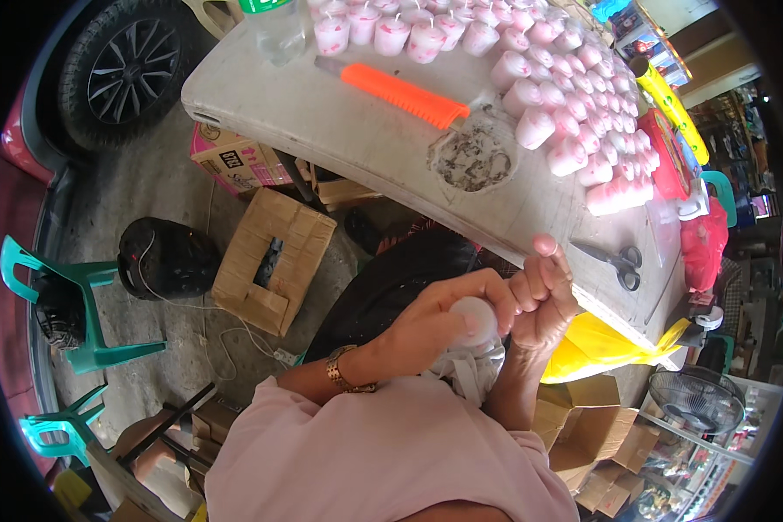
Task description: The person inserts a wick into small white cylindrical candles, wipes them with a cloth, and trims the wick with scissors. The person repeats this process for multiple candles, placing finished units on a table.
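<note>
- Left hand (433, 324): bent round a whitish round piece (485, 314), its thumb lying against the near side and its fingers curled over the far side; a gold-coloured watch (339, 369) sits on this wrist.
- Right hand (541, 303): just beside the left, its fingers mostly folded in and one digit pointing up; its folded fingertips meet those of the left; I cannot tell whether it pinches anything between them.
- The whitish round piece is between the two hands, in front of the person's pink shirt (383, 457); a white cloth (474, 372) is bunched just below it.
- Beyond the hands stands a pale table (357, 130); black-handled scissors (622, 265) lie near its edge, to the right of the right hand; a dark-smeared patch (472, 159) marks the top farther off, with an orange tool (404, 93) beside it.
- Many pink-and-white candles (533, 127) stand in close rows at the far side, some showing wicks; a clear bottle (278, 39) is at their left end, a red box (667, 157) at their right.
- Below the table's right edge hangs a yellow bag (583, 348); open cartons (583, 422) and a fan (696, 398) are lower right.
- On the floor to the left: a brown cardboard box (278, 230), a black bundle (170, 261) and a green chair (87, 300); beyond them, a vehicle's wheel (123, 71).
</note>
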A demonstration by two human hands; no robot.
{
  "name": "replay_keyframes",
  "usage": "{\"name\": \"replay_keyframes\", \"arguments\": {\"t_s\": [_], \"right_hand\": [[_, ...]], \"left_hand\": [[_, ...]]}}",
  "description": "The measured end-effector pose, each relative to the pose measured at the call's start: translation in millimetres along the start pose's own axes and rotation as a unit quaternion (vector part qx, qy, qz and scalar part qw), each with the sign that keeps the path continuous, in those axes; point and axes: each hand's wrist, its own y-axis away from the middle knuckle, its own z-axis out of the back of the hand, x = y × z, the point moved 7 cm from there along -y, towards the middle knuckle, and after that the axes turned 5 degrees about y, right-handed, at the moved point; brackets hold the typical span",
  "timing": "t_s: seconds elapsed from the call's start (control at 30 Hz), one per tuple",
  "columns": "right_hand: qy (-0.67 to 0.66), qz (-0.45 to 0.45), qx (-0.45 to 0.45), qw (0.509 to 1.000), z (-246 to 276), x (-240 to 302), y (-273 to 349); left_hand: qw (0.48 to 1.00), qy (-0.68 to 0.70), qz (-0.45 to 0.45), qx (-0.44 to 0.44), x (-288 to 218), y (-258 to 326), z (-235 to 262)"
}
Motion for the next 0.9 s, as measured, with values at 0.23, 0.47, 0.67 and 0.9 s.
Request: {"name": "replay_keyframes", "arguments": {"t_s": [0.23, 0.47, 0.67, 0.9], "right_hand": [[0.023, 0.004, -0.032, 0.999, 7.5, -0.8, 5.2], [0.009, 0.002, -0.038, 0.999, 9.7, -8.9, -0.3], [0.046, -0.012, -0.093, 0.995, 15.9, -14.3, 1.6], [0.017, -0.044, -0.061, 0.997, 7.6, -26.9, -8.3]], "left_hand": [[0.996, -0.014, 0.031, 0.086, 5.5, 1.2, -12.5], [0.995, -0.007, 0.037, 0.090, 6.8, -0.2, -9.7], [0.993, -0.025, 0.048, 0.104, 4.8, 2.2, -8.7], [0.995, -0.092, -0.008, 0.034, -12.0, 6.7, -6.8]]}}
